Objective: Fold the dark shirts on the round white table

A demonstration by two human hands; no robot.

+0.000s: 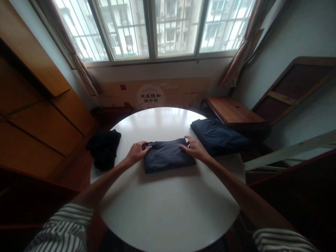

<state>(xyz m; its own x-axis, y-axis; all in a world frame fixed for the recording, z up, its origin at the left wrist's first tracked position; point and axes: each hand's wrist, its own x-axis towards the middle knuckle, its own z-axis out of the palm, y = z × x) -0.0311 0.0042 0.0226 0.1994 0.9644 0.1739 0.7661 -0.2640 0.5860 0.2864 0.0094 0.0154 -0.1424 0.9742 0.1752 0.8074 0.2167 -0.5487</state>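
Observation:
A dark grey-blue folded garment (169, 157) lies as a flat rectangle near the middle of the round white table (168, 206). My left hand (138, 151) pinches its far left corner between thumb and fingers. At the far right corner, my right hand (194, 148) grips the fabric the same way, thumb on top. What kind of garment it is cannot be made out from the fold. Right of my right hand rests a larger dark navy piece of clothing (216, 136), loosely folded. A crumpled black cloth (103, 148) hangs partly over the table's left edge.
Beyond the table, a wooden side table (236, 110) stands at the right under the window. Wooden cabinets (39, 122) line the left side. A pale rail (288, 150) runs close to the table's right edge. Curtains (237, 64) flank the barred window.

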